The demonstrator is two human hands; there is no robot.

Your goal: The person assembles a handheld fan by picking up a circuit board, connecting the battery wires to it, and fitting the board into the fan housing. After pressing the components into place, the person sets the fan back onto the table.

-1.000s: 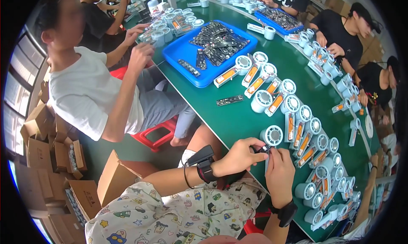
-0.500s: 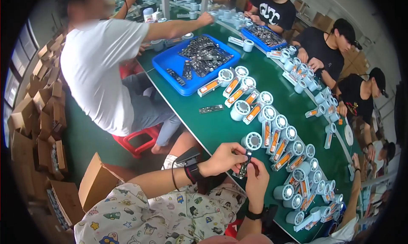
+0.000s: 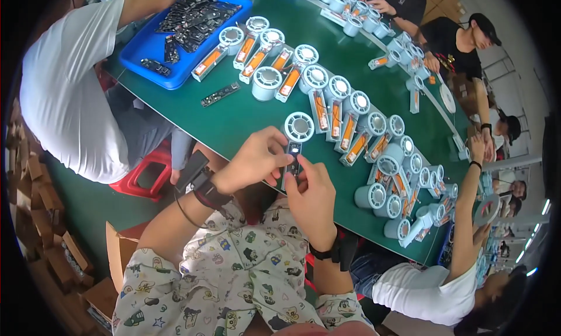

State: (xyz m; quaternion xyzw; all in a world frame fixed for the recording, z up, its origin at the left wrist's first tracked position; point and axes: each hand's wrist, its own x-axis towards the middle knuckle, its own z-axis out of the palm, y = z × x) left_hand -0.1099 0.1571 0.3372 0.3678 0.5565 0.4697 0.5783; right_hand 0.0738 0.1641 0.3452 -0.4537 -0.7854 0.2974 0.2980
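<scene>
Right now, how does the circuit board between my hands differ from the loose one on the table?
Place: the held circuit board lines up below the head of a light-blue fan unit; the loose circuit board lies apart on the green table.
Pose: the held circuit board points nearly straight away from you; the loose circuit board slants sideways.
Visibility: your fingers partly cover the held circuit board; the loose circuit board is uncovered.
Both are dark and narrow.

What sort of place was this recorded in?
Likely an electronics assembly workshop: a long green table holds rows of pale-blue units, a blue tray is heaped with dark circuit boards, and several people work alongside.
</scene>
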